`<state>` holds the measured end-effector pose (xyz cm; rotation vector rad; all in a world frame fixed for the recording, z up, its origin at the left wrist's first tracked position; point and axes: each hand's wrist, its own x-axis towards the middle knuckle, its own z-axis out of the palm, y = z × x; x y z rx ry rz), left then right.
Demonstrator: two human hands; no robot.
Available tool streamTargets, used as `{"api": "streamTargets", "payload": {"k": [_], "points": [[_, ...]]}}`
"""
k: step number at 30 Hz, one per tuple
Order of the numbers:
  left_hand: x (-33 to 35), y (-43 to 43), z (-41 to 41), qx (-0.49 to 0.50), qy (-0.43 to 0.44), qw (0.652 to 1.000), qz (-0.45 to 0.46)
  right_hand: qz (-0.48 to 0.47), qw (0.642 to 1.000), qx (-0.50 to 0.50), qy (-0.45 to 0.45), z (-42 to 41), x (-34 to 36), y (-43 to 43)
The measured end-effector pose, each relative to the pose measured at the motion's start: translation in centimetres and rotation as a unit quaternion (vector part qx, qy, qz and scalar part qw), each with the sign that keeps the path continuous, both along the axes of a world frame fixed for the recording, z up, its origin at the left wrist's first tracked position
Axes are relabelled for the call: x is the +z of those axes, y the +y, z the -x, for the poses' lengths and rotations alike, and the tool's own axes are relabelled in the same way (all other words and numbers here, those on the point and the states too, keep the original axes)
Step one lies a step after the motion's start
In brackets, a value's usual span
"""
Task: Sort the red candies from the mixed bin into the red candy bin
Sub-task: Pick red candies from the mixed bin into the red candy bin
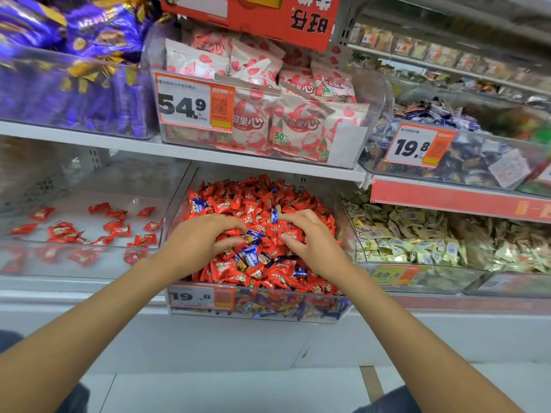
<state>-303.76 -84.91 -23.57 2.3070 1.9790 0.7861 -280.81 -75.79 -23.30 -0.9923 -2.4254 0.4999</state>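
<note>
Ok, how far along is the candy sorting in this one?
Early. Done: a scattering of red candies lies in the red candy bin, its floor mostly bare. In hand: left hand and right hand curl round red candies in the mixed bin. Left: the mixed bin is heaped with red candies among a few blue candies.

White shop shelving (113,140), orange price tags (195,101), pale floor (238,391).
</note>
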Motion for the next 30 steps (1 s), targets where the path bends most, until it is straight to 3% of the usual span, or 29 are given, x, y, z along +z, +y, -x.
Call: {"api": "streamTargets", "payload": {"k": [3, 10, 14, 17, 21, 30], "points": [[0.2, 0.0, -0.1, 0.003, -0.018, 1.0, 0.02, -0.006, 0.999, -0.015, 0.036, -0.2, 0.3, 0.1], [-0.1, 0.5, -0.3, 0.02, 0.07, 0.995, 0.061, -0.011, 0.999, -0.026, 0.037, -0.1, 0.0, 0.1], [-0.1, 1.2, 0.0, 0.026, 0.07, 0.994, 0.074, -0.007, 0.999, -0.027, 0.035, 0.1, 0.0, 0.0], [0.0, 1.2, -0.1, 0.02, 0.017, 0.998, 0.06, -0.004, 0.999, -0.027, 0.044, 0.3, 0.1, -0.2], [1.2, 0.6, -0.6, 0.039, -0.093, 0.994, -0.035, -0.015, 0.998, -0.03, 0.06, 0.8, 0.5, -0.5], [2.8, -3.3, 3.9, 0.09, -0.146, 0.983, -0.069, 0.005, 0.995, 0.005, 0.103, 4.4, 1.6, -2.9]]}}
